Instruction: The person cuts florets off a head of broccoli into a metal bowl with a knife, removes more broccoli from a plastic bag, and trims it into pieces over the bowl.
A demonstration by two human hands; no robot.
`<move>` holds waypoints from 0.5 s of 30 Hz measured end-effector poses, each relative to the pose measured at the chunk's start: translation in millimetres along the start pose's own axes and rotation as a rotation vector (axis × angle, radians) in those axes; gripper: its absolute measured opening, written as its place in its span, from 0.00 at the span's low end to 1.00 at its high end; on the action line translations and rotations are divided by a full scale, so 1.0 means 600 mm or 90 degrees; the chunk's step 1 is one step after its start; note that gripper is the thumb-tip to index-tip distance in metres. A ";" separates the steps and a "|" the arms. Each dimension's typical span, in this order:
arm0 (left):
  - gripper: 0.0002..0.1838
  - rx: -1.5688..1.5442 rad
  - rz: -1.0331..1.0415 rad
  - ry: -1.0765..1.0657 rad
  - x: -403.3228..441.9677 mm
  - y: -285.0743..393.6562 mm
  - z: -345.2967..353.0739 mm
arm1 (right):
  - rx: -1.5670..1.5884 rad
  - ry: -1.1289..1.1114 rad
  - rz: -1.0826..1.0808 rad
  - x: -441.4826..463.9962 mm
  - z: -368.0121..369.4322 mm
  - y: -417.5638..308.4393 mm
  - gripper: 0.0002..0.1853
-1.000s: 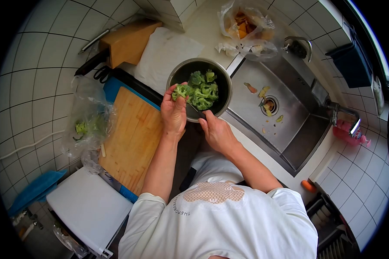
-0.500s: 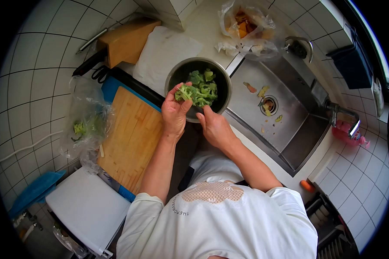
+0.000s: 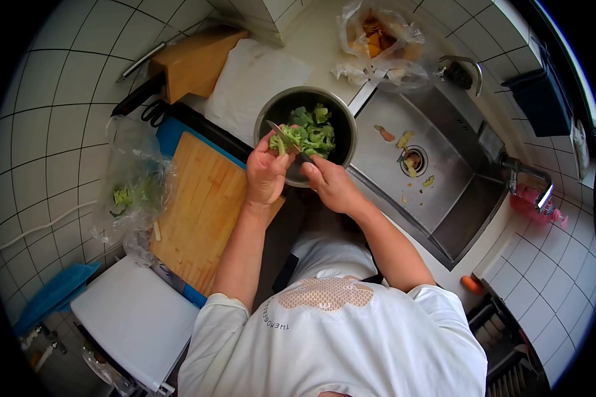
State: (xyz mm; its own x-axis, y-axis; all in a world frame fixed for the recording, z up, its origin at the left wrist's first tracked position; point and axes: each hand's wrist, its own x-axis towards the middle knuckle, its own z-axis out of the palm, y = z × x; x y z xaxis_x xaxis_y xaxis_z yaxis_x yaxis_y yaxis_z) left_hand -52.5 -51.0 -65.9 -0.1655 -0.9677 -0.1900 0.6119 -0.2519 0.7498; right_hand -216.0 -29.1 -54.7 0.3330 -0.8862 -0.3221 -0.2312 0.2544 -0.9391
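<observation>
Poking from the left grip (image 3: pixel 265 175) is broccoli (image 3: pixel 277 144).

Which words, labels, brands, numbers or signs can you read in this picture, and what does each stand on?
"THEMO", apparently: upside-down start of the curved lettering on the white shirt; the rest is too blurred to read.
Pink bottle: markings too small and blurred to read.
No other text is readable.

Head-worn camera looks forward and steeply down from close above, past white shirt (image 3: pixel 338 341) to left hand (image 3: pixel 265 177) and right hand (image 3: pixel 332 185) near mid-frame. Wide, bowed view, dark at corners; spans cutting board (image 3: pixel 198 212) at left to sink (image 3: pixel 451 169) at right.
</observation>
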 end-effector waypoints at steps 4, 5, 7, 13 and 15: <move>0.30 -0.067 -0.083 -0.032 0.003 0.013 -0.003 | 0.076 -0.064 0.086 0.002 -0.013 -0.006 0.16; 0.30 -0.062 -0.094 -0.040 0.003 0.015 -0.002 | -0.038 -0.004 0.047 -0.002 -0.010 -0.014 0.16; 0.29 -0.050 -0.101 -0.013 0.004 0.008 -0.005 | -0.152 0.056 0.008 -0.005 -0.002 -0.020 0.15; 0.24 0.063 -0.125 0.125 0.008 -0.001 0.004 | -0.299 0.153 -0.053 -0.001 0.006 -0.017 0.13; 0.24 0.067 -0.122 0.140 0.007 0.003 0.004 | -0.309 0.196 -0.047 0.003 -0.004 -0.017 0.13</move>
State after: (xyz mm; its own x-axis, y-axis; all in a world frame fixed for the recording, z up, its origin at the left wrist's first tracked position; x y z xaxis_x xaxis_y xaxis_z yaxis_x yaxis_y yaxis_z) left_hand -54.1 -55.8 -63.7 -0.0917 -0.8844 -0.4577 0.5002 -0.4383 0.7468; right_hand -215.3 -34.4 -45.2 0.1003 -0.9851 -0.1399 -0.6343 0.0450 -0.7717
